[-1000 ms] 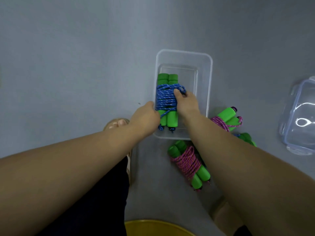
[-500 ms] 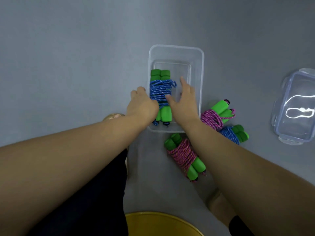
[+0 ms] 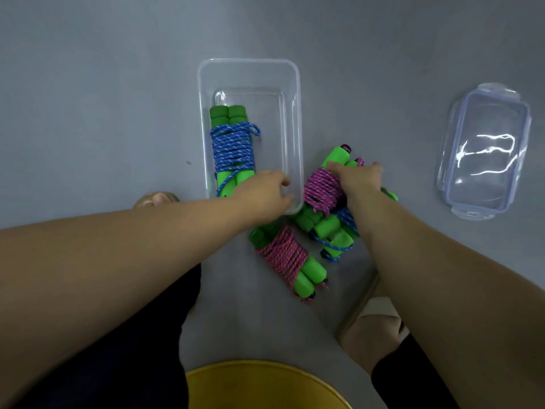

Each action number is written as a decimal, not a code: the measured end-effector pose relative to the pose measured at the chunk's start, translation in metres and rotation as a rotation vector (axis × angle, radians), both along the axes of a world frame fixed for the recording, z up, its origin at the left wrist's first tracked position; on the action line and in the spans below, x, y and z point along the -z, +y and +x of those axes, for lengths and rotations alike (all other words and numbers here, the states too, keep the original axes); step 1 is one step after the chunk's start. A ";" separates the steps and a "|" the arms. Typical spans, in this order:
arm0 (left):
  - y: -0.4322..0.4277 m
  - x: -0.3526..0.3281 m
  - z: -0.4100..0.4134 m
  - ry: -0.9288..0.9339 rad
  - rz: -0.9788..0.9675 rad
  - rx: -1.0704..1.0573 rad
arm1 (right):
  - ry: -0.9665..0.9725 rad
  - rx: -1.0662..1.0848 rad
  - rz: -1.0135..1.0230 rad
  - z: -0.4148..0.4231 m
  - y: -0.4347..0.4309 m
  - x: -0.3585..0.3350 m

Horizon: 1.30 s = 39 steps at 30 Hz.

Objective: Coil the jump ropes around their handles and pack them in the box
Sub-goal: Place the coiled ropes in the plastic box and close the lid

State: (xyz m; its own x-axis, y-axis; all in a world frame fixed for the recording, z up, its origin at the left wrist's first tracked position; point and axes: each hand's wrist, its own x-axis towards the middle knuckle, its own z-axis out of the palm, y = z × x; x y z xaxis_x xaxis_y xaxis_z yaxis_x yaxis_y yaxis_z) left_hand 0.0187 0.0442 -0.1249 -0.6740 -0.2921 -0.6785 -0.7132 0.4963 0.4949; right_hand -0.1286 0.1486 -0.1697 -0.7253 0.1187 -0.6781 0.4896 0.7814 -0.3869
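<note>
A clear plastic box (image 3: 295,93) stands on the grey floor. A blue jump rope (image 3: 233,149), coiled round its green handles, lies along the box's left side. My left hand (image 3: 262,191) is over the box's near right corner, fingers loosely curled, holding nothing. To the right of the box, my right hand (image 3: 358,178) grips a pink coiled jump rope (image 3: 320,184) from above. This rope lies on top of a second blue coiled rope (image 3: 339,234). Another pink coiled rope (image 3: 290,258) lies on the floor nearer to me.
The box's clear lid (image 3: 486,152) lies on the floor at the right. A yellow round object (image 3: 265,385) is at the bottom edge. My feet in sandals show at the left (image 3: 156,199) and at the right (image 3: 374,326).
Both hands let go of the blue rope, which stays in the box. My right hand moved out to the pink rope beside the box; my left hand shifted to the near right corner.
</note>
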 end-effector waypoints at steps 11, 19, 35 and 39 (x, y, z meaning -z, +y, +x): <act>-0.025 -0.002 -0.001 0.115 -0.231 -0.110 | 0.130 -0.006 -0.375 -0.033 -0.003 -0.062; -0.080 0.005 0.026 0.281 -0.656 0.185 | -0.054 -0.424 -0.673 0.003 -0.088 -0.089; -0.082 0.018 0.029 -0.007 -0.689 0.596 | 0.487 -1.856 0.388 0.044 -0.092 -0.050; -0.078 0.018 0.025 -0.074 -0.696 0.614 | 0.421 -1.994 0.599 0.048 -0.081 -0.042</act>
